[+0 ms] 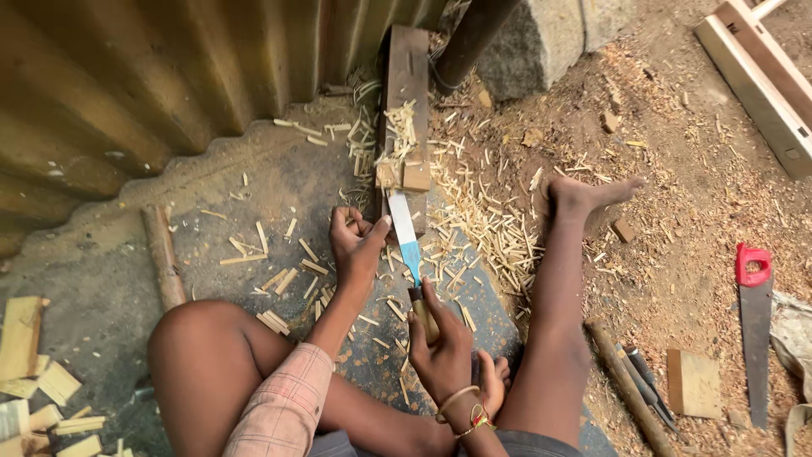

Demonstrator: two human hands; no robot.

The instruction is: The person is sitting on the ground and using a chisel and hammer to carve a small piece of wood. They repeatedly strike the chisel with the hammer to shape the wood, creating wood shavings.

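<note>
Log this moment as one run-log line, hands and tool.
left hand: pinching thin wood sliver at blade tip | right hand: gripping chisel handle | wood block: ahead, splinters on it | handsaw: on ground, right

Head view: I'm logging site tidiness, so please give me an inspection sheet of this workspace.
Surface: bare ground, dusty, with sawdust to the right.
Job's things: chisel with pale blade, tip near small wood blocks on a dark plank.
Clutter: wood slivers scattered widely; offcuts at lower left; hand saw with red handle at right; a stick.
Grippers: left hand curled beside the blade; right hand grips the chisel handle.
Cables: nothing seen.
Surroundings: corrugated metal sheet behind, stone block, timber frame at upper right.
</note>
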